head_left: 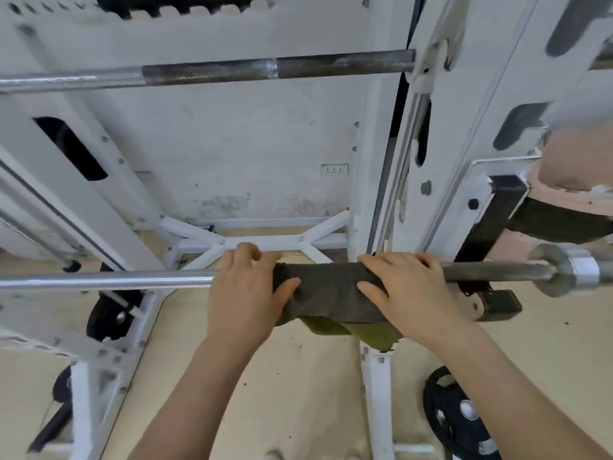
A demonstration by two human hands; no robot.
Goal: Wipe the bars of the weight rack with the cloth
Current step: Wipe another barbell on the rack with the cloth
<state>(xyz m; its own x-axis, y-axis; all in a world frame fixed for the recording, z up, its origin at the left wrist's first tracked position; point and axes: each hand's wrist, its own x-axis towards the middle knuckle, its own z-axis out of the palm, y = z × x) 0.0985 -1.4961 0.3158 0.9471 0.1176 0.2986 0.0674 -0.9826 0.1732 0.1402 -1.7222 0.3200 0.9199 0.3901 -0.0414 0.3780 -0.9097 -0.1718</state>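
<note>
Cloth (328,287) over lower bar (106,280), under left hand (245,290), right hand (404,287)

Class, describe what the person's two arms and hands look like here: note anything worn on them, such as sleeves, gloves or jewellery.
The left hand and the right hand are bare: no gloves, rings, watch or wristbands show. The left forearm and right forearm are uncovered too, with no sleeve in view down to the picture's lower edge.
</note>
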